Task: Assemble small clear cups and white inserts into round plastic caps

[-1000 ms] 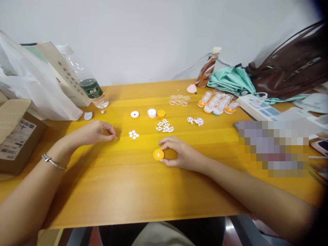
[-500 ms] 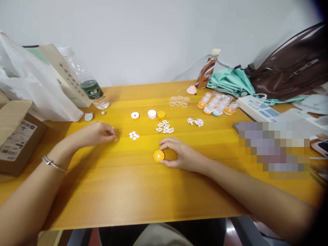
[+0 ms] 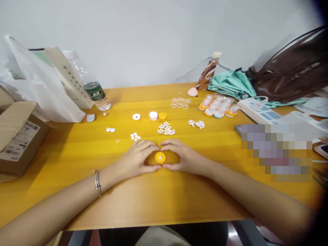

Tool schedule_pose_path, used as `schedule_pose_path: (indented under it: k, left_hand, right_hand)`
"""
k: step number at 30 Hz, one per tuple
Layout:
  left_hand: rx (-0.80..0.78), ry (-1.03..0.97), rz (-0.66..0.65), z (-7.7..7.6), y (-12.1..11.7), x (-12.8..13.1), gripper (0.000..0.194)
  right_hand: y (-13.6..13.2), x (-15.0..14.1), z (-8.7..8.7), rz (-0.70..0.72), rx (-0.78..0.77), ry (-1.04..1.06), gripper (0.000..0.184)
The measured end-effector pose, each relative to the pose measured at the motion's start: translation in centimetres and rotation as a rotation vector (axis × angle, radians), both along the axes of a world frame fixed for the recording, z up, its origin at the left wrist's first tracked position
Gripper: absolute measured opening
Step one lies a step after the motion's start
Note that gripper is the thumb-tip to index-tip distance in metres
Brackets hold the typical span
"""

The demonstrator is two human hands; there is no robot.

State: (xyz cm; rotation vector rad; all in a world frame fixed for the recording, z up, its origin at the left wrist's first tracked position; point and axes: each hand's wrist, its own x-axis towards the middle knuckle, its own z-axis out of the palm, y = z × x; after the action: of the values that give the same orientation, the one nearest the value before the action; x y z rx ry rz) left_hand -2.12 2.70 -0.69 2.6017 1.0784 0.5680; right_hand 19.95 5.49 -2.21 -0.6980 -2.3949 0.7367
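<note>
A small orange round part [image 3: 160,158] with a white centre lies on the yellow table [image 3: 143,201]. My left hand [image 3: 137,159] and my right hand [image 3: 183,158] curve round it from either side, fingertips and thumbs touching its rim. Just beyond my hands lie several small white discs [image 3: 134,137], a heap of white wheel-shaped pieces [image 3: 166,129], and white [image 3: 153,115] and orange [image 3: 162,116] caps. Two tiny white pieces [image 3: 110,130] sit to the left.
A water bottle [image 3: 93,89], a white plastic bag [image 3: 38,89] and a cardboard box [image 3: 17,136] stand at the left. Clear cups [image 3: 180,102], finished little assemblies [image 3: 217,106], a brown drink bottle [image 3: 208,72], a teal cloth [image 3: 230,83], a brown bag [image 3: 292,71] and a power strip [image 3: 258,110] fill the back right.
My left hand left the tiny pieces at the left and moved right to the orange part, joining my right hand round it. The camera view shifted slightly.
</note>
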Motion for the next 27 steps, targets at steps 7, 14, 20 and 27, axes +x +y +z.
schedule_pose_path:
  k: [7, 14, 20, 27]
  left_hand:
    - [0.063, -0.021, 0.032, -0.5, -0.1, 0.2, 0.033]
    - [0.026, -0.087, 0.034, -0.4, -0.3, 0.7, 0.029]
    - [0.217, -0.253, 0.186, 0.9, 1.2, -1.3, 0.030]
    - [0.259, -0.097, 0.699, 2.7, 7.3, -8.8, 0.030]
  right_hand:
    - [0.4, 0.6, 0.0, 0.012, -0.004, -0.037, 0.044]
    - [0.4, 0.6, 0.2, 0.019, -0.019, -0.030, 0.042]
    - [0.5, 0.6, 0.4, 0.031, -0.037, -0.056, 0.043]
    - [0.4, 0.7, 0.7, 0.021, -0.052, -0.067, 0.041]
